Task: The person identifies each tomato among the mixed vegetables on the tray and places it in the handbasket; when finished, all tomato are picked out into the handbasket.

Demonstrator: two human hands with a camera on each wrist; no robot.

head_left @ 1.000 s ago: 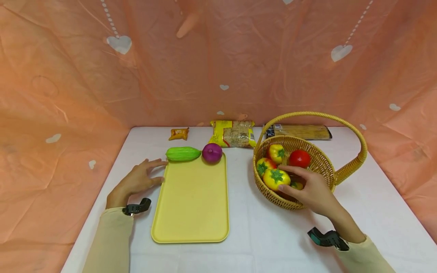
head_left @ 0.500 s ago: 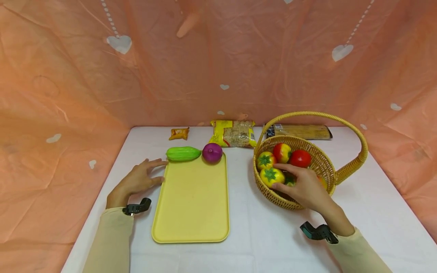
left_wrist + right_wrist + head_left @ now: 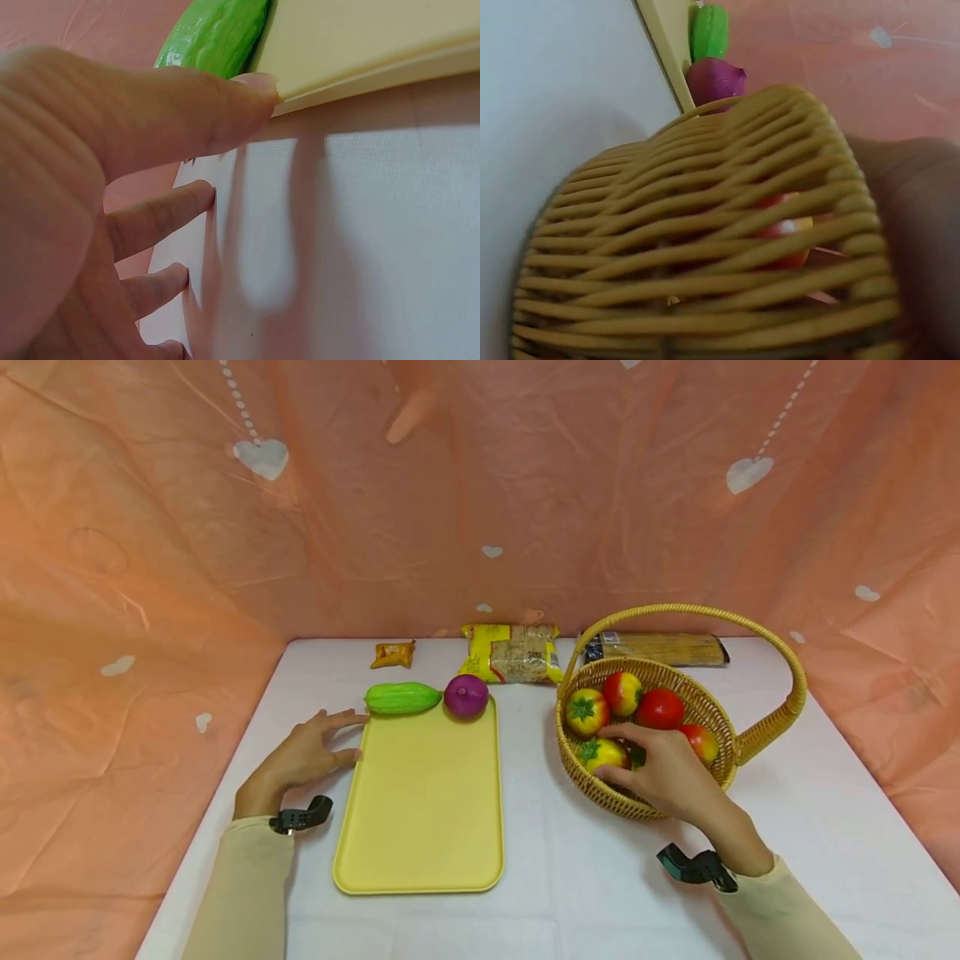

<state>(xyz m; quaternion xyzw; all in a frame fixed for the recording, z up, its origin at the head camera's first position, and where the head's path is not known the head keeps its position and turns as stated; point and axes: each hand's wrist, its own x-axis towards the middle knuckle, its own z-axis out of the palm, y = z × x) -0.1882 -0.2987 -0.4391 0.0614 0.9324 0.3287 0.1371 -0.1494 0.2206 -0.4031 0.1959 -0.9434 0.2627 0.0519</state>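
Observation:
My right hand (image 3: 663, 768) reaches into the wicker basket (image 3: 637, 808), thumb and forefinger at opposite sides of a yellow fruit with a green leafy top (image 3: 602, 754), which they pinch. Around it in the basket lie a yellow-and-red fruit with a green top (image 3: 587, 712), a red-and-yellow fruit (image 3: 622, 694), a red tomato (image 3: 660, 708) and another red-and-yellow fruit (image 3: 701, 744). In the right wrist view the basket's weave hides most of this hand. My left hand (image 3: 303, 756) lies at the left edge of the yellow tray (image 3: 420, 810), fingers spread, thumb tip at the rim.
A green ridged gourd (image 3: 402, 697) and a purple onion (image 3: 466, 697) rest at the tray's far end. Behind stand a small orange packet (image 3: 393, 653), a yellow bag (image 3: 517, 654) and a pack of noodles (image 3: 660, 649). The basket's tall handle (image 3: 693, 608) arches over its contents.
The right hand has shifted slightly left with the yellow fruit, then lowered it in the basket. The neighbouring fruits have moved, one coming into view at the basket's right. The left hand stays still.

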